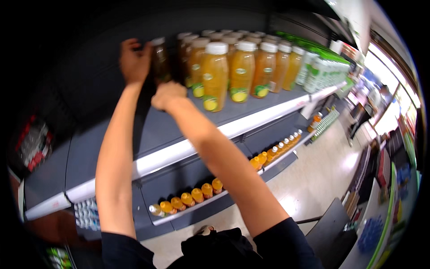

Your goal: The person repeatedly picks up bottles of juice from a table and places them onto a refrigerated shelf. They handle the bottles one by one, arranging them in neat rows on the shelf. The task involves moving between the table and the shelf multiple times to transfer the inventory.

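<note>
On the dark grey upper shelf [188, 127] stand rows of white-capped plastic bottles of yellow-orange drink [215, 79]. To their left, in shadow, is a darker bottle [160, 60] with a pale cap. My left hand [135, 62] is raised just left of that bottle, fingers apart and slightly curled, with nothing seen in it. My right hand [169, 95] is near the foot of the same bottle, its fingers bent and blurred; whether it grips the bottle is hidden.
Green-and-white packs [324, 72] stand farther right on the shelf. A lower shelf holds a row of small orange drink bottles [196, 195]. Shrink-wrapped bottles [33, 144] lie far left. A person [366, 107] is in the aisle at right, beyond a dark flat panel [331, 232].
</note>
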`<control>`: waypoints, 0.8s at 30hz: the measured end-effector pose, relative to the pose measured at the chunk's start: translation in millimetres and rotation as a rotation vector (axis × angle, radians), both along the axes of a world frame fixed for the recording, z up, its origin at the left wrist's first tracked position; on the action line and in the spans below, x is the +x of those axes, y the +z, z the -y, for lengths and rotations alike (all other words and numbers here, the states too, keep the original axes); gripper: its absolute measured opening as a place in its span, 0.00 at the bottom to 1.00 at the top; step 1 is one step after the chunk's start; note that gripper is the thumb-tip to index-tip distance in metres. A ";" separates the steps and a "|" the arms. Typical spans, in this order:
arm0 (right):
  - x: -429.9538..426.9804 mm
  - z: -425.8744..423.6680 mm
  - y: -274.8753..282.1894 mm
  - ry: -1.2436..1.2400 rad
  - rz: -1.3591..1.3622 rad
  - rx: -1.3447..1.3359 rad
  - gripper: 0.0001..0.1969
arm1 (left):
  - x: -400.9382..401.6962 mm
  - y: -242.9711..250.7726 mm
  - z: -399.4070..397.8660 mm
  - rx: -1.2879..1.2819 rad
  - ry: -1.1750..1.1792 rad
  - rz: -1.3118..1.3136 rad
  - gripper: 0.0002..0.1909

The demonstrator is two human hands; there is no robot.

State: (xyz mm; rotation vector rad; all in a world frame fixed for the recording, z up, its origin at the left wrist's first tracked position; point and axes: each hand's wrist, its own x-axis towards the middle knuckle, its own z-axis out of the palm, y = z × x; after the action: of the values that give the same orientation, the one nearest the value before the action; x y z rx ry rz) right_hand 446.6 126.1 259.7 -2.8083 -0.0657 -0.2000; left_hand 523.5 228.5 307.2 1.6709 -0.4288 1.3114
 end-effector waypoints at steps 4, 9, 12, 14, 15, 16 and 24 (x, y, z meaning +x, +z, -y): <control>-7.4 2.5 -0.9 0.018 0.056 0.044 0.36 | -41.7 45.5 26.6 -0.078 -0.229 0.166 0.18; 11.0 2.4 -18.2 0.028 0.160 0.111 0.32 | -158.1 55.8 50.6 0.046 -0.558 -0.104 0.18; -1.4 -10.2 -13.8 -0.026 0.236 -0.076 0.23 | -217.7 29.9 49.1 0.100 -0.740 -0.046 0.13; -36.3 -24.0 14.0 0.127 0.340 -0.087 0.21 | -261.2 18.9 30.8 0.185 -0.810 0.062 0.15; -66.7 0.2 29.4 0.100 0.371 -0.155 0.20 | -285.9 14.1 44.2 0.166 -0.899 0.098 0.18; -88.9 -4.3 40.8 0.156 0.421 -0.155 0.20 | -295.6 10.6 42.3 0.315 -0.853 0.161 0.22; -167.8 -27.2 14.0 0.384 1.004 0.299 0.11 | -336.8 -68.0 22.1 0.781 -0.655 0.444 0.18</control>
State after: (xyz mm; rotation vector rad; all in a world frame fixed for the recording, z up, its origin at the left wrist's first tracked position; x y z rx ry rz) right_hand 278.7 153.3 273.7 -2.0777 -0.7138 -1.3463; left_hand 186.7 206.4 239.2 1.5736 -1.7672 1.0410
